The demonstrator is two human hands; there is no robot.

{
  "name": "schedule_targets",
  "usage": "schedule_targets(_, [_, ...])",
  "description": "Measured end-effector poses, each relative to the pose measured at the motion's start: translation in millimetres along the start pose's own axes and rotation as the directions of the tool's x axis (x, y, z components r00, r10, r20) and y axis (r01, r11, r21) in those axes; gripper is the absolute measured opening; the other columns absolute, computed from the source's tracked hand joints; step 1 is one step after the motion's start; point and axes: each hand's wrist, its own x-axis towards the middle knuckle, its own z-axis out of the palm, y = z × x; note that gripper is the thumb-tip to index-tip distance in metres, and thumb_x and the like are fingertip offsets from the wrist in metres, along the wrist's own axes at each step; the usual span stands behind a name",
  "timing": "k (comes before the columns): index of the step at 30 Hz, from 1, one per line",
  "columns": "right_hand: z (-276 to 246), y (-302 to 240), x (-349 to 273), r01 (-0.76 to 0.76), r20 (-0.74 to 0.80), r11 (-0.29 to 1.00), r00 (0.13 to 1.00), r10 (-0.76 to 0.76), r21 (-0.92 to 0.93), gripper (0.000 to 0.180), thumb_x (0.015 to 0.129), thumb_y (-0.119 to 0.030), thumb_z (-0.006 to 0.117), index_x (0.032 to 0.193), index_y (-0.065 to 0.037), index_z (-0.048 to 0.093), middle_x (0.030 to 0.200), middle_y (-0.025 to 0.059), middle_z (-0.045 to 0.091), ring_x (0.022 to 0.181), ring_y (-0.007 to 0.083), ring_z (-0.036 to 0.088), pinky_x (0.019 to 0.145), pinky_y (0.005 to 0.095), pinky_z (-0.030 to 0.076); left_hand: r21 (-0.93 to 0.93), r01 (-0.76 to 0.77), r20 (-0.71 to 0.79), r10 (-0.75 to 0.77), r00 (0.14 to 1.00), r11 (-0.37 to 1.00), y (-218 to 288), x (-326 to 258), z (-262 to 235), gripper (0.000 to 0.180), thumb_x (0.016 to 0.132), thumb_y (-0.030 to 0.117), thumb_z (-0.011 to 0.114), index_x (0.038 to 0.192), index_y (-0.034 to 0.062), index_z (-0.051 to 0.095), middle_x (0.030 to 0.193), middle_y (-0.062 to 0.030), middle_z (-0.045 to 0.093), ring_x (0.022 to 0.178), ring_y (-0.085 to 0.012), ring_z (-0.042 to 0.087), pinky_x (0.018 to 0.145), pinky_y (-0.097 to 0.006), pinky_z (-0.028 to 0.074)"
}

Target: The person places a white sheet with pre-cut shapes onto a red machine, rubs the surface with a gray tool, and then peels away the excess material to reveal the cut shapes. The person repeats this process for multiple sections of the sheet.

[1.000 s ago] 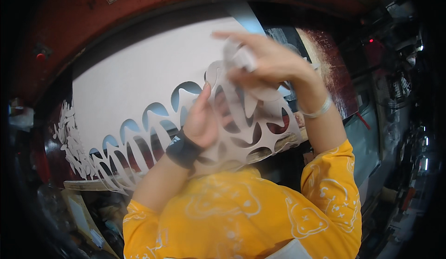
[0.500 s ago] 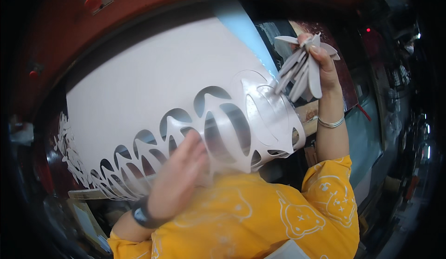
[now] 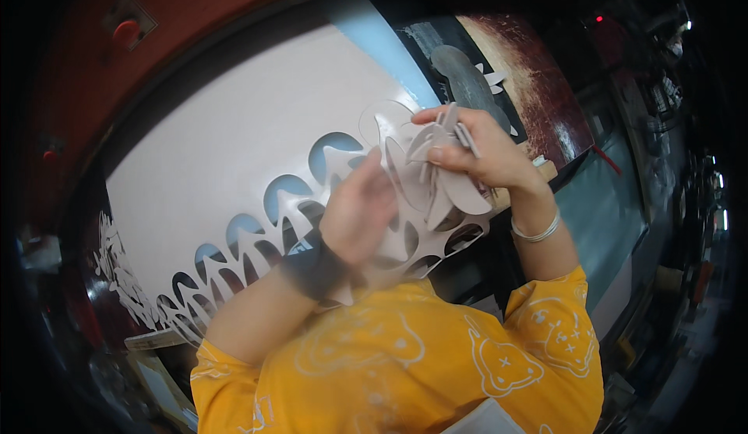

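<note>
Right hand (image 3: 475,153) shows a closed grip on a bunch of pale grey cut-out pieces (image 3: 436,177); the thumb presses on top and several flat strips stick out above the fingers. Left hand (image 3: 358,212) is raised just beside that bunch, fingers curled toward it and touching the lower pieces; motion blur prevents telling whether its grip is closed on anything. A dark band sits on the left wrist, a silver bangle (image 3: 538,231) on the right wrist.

Both hands are held above the near edge of a large pale grey sheet (image 3: 234,146), which lies on the tabletop (image 3: 538,99) and spreads to the upper left. The sheet's near edge carries a row of rounded openings with thin wavy strips left between them, running from below the hands to the lower left. One more grey cut-out shape (image 3: 460,75) lies apart on the dark, rust-stained surface above the right hand. Yellow sleeves (image 3: 545,340) fill the lower part of the view.
</note>
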Motion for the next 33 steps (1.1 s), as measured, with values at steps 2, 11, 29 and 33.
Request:
schedule_targets(2, [10,0,4,-0.021,-0.023,0.994,1.000,0.019,-0.103,0.046,0.076,-0.025,0.070,0.112,0.001,0.060,0.092,0.0122,0.065,0.082,0.0206,0.062,0.078,0.0298,0.049,-0.053,-0.033,0.099,0.038,0.994,0.998,1,4,5,0.047,0.097,0.038,0.045,0.119,-0.0027,0.052,0.116,-0.0109,0.058,0.111,-0.0207,0.053,0.102,-0.033,0.039])
schedule_targets(11, [40,9,-5,0.215,-0.210,0.971,0.949,-0.234,-0.107,0.028,0.072,-0.015,0.073,0.095,-0.001,0.065,0.087,0.0151,0.069,0.084,0.0290,0.067,0.075,0.0342,0.051,0.007,-0.003,0.112,0.002,0.994,1.000,8,21,-15,0.040,0.098,0.039,0.043,0.111,0.0035,0.055,0.108,-0.0079,0.058,0.105,-0.0192,0.054,0.095,-0.034,0.042])
schedule_targets(29, [29,20,18,0.217,-0.254,0.918,0.916,-0.309,-0.333,0.034,0.070,-0.019,0.070,0.097,-0.001,0.063,0.090,0.0135,0.067,0.080,0.0289,0.066,0.074,0.0336,0.052,-0.109,-0.122,0.063,0.129,0.990,0.987,12,40,-11,0.038,0.099,0.039,0.041,0.071,0.0141,0.044,0.080,-0.0034,0.055,0.084,-0.0182,0.053,0.075,-0.032,0.043])
schedule_targets(33, [-19,12,13,0.508,-0.524,0.860,0.745,-0.413,0.045,0.035,0.082,-0.028,0.059,0.102,0.001,0.058,0.084,0.0079,0.064,0.075,0.0163,0.064,0.066,0.0272,0.053,-0.039,-0.123,0.008,0.123,0.992,0.992,10,28,6,0.038,0.099,0.042,0.039,0.111,0.0064,0.045,0.113,-0.0123,0.057,0.119,-0.0268,0.051,0.097,-0.039,0.044])
